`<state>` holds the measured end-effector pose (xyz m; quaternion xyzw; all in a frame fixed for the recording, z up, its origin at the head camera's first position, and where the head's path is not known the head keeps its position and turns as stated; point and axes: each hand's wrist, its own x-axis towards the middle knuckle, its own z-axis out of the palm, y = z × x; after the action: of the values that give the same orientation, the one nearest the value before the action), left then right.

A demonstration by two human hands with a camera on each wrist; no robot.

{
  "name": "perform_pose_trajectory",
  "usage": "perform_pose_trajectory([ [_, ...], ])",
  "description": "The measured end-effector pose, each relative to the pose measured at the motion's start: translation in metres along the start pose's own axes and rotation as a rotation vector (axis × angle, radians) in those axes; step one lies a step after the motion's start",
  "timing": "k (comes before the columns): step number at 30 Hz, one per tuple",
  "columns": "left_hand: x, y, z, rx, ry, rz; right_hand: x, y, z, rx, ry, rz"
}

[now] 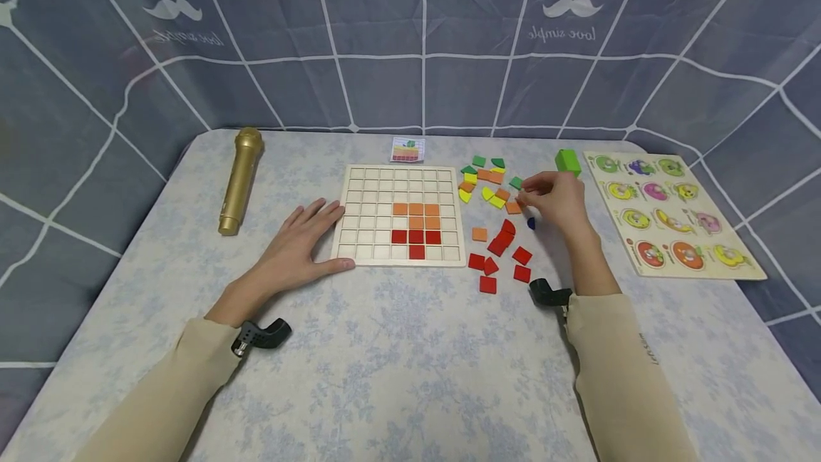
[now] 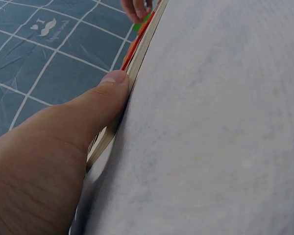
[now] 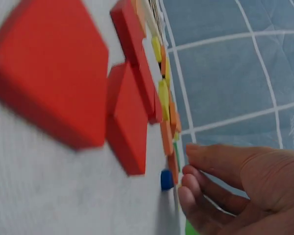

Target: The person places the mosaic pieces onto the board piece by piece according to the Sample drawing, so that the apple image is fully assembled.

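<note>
Left hand lies spread, touching the grid board at frame centre. Right hand, right of centre: fingers bent beside orange tile; grip cannot be determined. Green block stands just beyond.

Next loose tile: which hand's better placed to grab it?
Right, most likely: the right hand is close beside the loose tiles; the left hand touches the board on its left side, across it from them.

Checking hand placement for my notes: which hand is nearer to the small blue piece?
Right. The right hand is close by the small blue piece, slightly beyond it; the left hand is well to its left, at the left edge of the board.
</note>
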<state>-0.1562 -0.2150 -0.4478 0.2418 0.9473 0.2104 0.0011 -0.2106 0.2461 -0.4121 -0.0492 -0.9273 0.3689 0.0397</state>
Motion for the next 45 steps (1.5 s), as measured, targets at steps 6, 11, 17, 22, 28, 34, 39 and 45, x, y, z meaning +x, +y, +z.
perform_pose_trajectory([
  [6, 0.0, -0.001, 0.0, 0.003, 0.005, 0.003, 0.001, 0.006, 0.0, -0.03, -0.019, 0.029],
  [11, 0.001, -0.002, 0.0, 0.004, 0.001, 0.002, 0.002, 0.008, 0.001, -0.001, -0.022, 0.053],
  [17, 0.001, -0.001, 0.0, 0.002, -0.004, 0.0, 0.002, 0.009, 0.002, 0.098, -0.024, 0.075],
  [22, 0.001, -0.001, -0.002, 0.008, -0.01, -0.003, -0.002, -0.005, 0.002, 0.183, -0.031, 0.009],
  [28, 0.001, 0.0, 0.0, 0.0, -0.001, 0.0, -0.005, -0.041, 0.025, 0.216, -0.127, -0.055],
  [34, -0.001, -0.001, 0.0, 0.004, 0.003, -0.003, -0.008, -0.074, 0.053, 0.227, -0.203, -0.141],
  [39, -0.002, -0.001, 0.001, 0.003, -0.006, -0.008, -0.011, -0.095, 0.074, 0.228, -0.235, -0.181],
  [45, -0.001, 0.0, -0.001, 0.002, -0.004, -0.003, -0.017, -0.105, 0.096, 0.236, -0.318, -0.234],
])
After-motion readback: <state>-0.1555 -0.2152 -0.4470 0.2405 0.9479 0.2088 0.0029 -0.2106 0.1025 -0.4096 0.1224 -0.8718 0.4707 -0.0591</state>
